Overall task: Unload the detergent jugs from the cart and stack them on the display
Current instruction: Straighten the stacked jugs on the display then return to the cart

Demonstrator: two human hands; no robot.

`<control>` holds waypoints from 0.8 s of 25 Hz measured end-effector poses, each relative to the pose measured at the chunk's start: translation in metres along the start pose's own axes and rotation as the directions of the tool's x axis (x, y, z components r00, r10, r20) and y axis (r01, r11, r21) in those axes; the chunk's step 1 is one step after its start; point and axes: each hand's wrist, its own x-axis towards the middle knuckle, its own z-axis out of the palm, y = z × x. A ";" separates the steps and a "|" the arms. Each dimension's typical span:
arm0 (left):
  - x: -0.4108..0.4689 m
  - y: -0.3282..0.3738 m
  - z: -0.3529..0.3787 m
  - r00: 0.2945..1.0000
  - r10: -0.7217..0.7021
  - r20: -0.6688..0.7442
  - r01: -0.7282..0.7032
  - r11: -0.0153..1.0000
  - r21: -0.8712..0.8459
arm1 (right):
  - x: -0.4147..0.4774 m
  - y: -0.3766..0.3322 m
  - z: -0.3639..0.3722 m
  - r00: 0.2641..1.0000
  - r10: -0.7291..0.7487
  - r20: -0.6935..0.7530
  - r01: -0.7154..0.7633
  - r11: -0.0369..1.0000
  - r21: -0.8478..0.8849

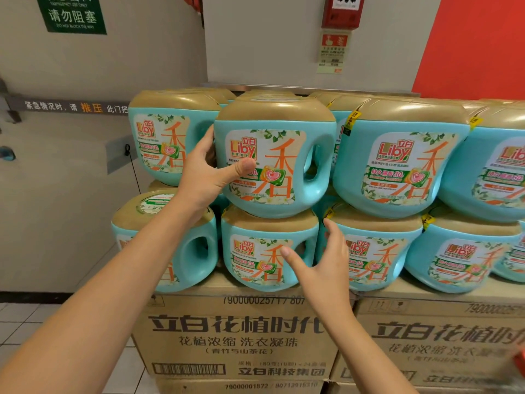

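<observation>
Several teal detergent jugs with tan lids stand in two tiers on cardboard boxes (235, 334). My left hand (207, 169) holds the left side of an upper-tier jug (284, 166), fingers behind its edge and thumb pressed across the front label. That jug sits on a lower-tier jug (255, 251). My right hand (321, 263) hovers open in front of the lower tier, between that jug and its right neighbour (375, 251), fingers spread and holding nothing. The cart is out of view.
More jugs fill the upper tier at left (167, 137) and right (397, 166). A grey door with a push bar (71, 106) lies to the left, a red wall (477, 46) at the back right. White floor tiles (22, 322) show at lower left.
</observation>
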 end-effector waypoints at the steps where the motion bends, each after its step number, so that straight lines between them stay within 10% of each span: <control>1: 0.000 0.000 0.000 1.000 0.003 -0.001 -0.003 1.000 0.001 | 0.000 0.001 0.003 0.998 0.026 0.051 -0.026 1.000 -0.004; 20: -0.005 0.001 -0.001 0.999 0.024 -0.021 -0.024 0.999 0.036 | 0.013 -0.002 0.014 0.999 0.020 0.049 -0.007 0.970 -0.242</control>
